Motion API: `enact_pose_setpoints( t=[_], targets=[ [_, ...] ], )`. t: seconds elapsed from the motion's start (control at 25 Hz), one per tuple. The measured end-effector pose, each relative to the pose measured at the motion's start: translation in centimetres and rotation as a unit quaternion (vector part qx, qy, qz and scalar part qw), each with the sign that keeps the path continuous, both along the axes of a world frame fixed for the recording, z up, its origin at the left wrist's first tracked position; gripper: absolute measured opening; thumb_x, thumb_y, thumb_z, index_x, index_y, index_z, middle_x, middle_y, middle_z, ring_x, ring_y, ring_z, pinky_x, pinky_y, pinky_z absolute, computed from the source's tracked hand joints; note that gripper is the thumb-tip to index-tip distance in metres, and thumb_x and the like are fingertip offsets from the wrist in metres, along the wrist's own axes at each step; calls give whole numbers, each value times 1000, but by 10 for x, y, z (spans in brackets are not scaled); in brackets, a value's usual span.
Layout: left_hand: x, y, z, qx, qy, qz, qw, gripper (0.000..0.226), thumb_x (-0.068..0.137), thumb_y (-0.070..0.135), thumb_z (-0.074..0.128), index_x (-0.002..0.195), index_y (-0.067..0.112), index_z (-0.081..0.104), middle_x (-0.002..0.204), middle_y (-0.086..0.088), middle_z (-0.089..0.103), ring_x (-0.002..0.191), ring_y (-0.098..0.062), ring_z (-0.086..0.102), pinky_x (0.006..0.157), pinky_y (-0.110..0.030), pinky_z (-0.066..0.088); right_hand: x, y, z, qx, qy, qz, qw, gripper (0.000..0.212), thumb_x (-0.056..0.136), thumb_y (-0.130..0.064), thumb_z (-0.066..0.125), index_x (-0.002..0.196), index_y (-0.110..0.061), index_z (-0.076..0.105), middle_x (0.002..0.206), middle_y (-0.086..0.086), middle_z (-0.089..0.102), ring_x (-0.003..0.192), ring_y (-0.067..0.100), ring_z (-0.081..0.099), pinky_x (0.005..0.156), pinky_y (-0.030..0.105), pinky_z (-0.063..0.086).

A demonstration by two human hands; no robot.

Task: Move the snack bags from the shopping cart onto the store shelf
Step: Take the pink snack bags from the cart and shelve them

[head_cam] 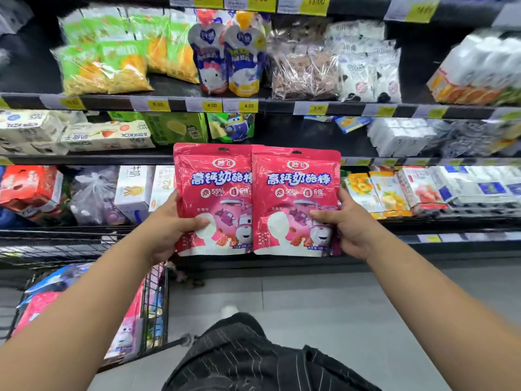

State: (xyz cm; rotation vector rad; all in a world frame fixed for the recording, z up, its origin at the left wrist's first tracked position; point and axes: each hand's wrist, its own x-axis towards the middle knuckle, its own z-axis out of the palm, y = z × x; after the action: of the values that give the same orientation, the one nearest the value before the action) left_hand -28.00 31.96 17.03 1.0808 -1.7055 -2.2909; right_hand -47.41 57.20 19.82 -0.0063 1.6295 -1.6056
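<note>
Two pink snack bags are held up side by side in front of the store shelf [84, 160], upright, with their printed fronts turned toward the camera. The left bag [217, 179] is gripped at its lower left edge by the left hand [169, 224], the thumb laid across the front of the pack and the other fingers hidden behind it. The right bag [293, 193] is gripped at its lower right edge by the right hand [349, 221] in the same way, thumb on the front. The inner edge of the right bag is seen overlapping the inner edge of the left bag slightly. Both bags are raised clear of the shopping cart [153, 306] and are not resting on any shelf board; whether they touch the shelf edge behind them cannot be told.

The cart is seen at the lower left, beside the left forearm, with more pink bags [42, 306] and blue packs [56, 277] lying inside its wire basket. Behind the raised bags, the shelf levels are filled with boxed and bagged goods, and yellow price tags [211, 105] are fixed along the shelf fronts. A grey floor [310, 300] and dark striped clothing [239, 356] are visible below the arms.
</note>
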Motion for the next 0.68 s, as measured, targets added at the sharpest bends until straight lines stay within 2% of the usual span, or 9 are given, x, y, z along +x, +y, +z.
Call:
enact_pose_setpoints(
  t=[0.16,0.32,0.48,0.6,0.68],
  targets=[
    [-38,-13,-14,16,-13,-3,1000,61,85,-19,62,129,22,50,98,-3,75,86,-23,71,65,-35,59,-34,-11,-7,16,5,-10,1000,60,76,12,68,124,-22,54,108,12,72,96,30,69,92,51,53],
    [-77,-38,-27,19,-26,-17,999,59,86,-18,63,122,27,54,108,-9,72,94,-29,69,87,-47,56,-73,-34,-22,23,-6,-16,1000,62,75,11,68,126,-21,53,111,12,72,94,30,71,82,49,57],
    [-111,-62,-35,21,-40,-21,999,63,86,-18,63,131,24,48,107,-8,72,91,-26,71,78,-40,59,-108,-59,-43,30,-15,-17,999,58,76,11,68,122,-21,55,109,11,73,88,29,72,72,48,59],
    [-130,-72,-41,10,-47,-5,999,61,86,-20,61,128,23,49,104,-5,72,90,-25,70,79,-41,59,-134,-77,-57,30,-22,9,999,58,76,8,70,123,-22,54,114,12,71,88,31,70,61,44,60],
    [-143,-74,-44,7,-54,10,998,59,86,-20,60,123,24,49,102,-3,71,88,-23,69,76,-38,60,-152,-85,-65,35,-21,20,999,61,72,4,73,123,-22,54,116,13,70,93,33,70,70,50,59]
  ],
)
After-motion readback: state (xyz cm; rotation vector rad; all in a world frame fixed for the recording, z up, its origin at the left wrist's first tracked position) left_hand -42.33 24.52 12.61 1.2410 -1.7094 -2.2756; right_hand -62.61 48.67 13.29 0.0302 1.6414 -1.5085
